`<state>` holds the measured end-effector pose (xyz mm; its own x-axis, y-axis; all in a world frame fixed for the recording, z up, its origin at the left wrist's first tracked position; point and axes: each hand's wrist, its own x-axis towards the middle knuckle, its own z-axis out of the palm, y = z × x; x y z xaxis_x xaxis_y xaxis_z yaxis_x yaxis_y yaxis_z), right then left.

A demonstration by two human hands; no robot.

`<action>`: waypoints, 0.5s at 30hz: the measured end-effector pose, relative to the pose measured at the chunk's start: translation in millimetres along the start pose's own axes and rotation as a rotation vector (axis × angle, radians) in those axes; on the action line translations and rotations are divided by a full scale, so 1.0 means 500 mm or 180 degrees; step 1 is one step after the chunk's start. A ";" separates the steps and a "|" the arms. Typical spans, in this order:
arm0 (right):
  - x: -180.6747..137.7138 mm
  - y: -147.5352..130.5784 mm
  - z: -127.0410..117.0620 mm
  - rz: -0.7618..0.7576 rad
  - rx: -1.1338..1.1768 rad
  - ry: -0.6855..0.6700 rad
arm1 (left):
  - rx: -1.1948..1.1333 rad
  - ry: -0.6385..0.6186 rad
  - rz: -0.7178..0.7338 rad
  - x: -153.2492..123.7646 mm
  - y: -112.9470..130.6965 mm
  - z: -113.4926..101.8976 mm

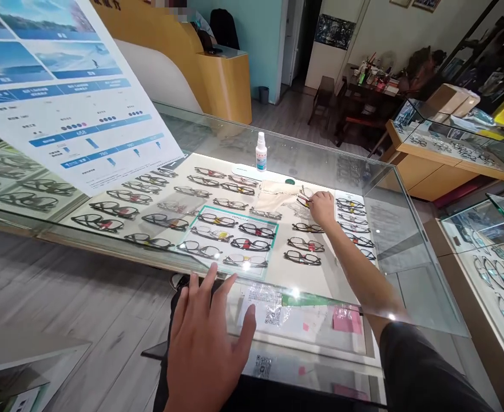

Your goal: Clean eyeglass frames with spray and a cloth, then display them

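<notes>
My right hand reaches across the glass display case with its fingers closed on a pair of eyeglasses, partly hidden by the fingers. Just left of these glasses lies a crumpled cream cloth. Behind the cloth stands a white spray bottle, upright. My left hand is held over the near edge of the case, palm down, fingers spread, with nothing in it. Rows of eyeglasses show under the glass, several of them on a green-bordered mat.
A printed sheet rises at the left of the case. Beyond it curves a yellow counter. More display cases with glasses stand at right, and a cardboard box sits on one. At the back is a cluttered dark table.
</notes>
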<state>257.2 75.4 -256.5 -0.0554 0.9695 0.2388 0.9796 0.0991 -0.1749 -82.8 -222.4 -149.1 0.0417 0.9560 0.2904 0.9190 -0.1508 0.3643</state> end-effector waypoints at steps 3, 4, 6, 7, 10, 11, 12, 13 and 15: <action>0.017 0.042 0.026 -0.0165 -0.0248 -0.0181 | 0.0087 -0.0094 -0.0040 0.002 0.001 -0.002; 0.019 0.052 0.037 -0.0210 -0.0304 -0.0241 | 0.0120 -0.0155 -0.0033 0.003 0.000 -0.002; 0.022 0.068 0.056 -0.0266 -0.0382 -0.0336 | 0.0149 -0.0226 -0.0049 0.005 -0.002 -0.004; 0.023 0.075 0.065 -0.0276 -0.0410 -0.0365 | 0.0148 -0.0239 -0.0071 0.007 -0.003 -0.004; 0.029 0.090 0.084 -0.0268 -0.0460 -0.0404 | 0.0171 -0.0267 -0.0148 0.010 -0.004 -0.003; 0.031 0.094 0.088 -0.0268 -0.0468 -0.0408 | 0.0186 -0.0283 -0.0167 0.011 -0.004 -0.003; 0.034 0.096 0.091 -0.0271 -0.0473 -0.0408 | 0.0193 -0.0294 -0.0194 0.013 -0.004 -0.002; 0.036 0.098 0.093 -0.0275 -0.0475 -0.0405 | 0.0197 -0.0296 -0.0228 0.014 -0.004 -0.002; 0.039 0.100 0.095 -0.0291 -0.0469 -0.0396 | 0.0201 -0.0321 -0.0302 0.017 -0.004 -0.003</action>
<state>295.9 109.9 -306.0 -0.1597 0.9791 0.1258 0.9866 0.1628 -0.0144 -84.6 -214.5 -146.1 -0.0103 0.9861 0.1656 0.9434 -0.0453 0.3286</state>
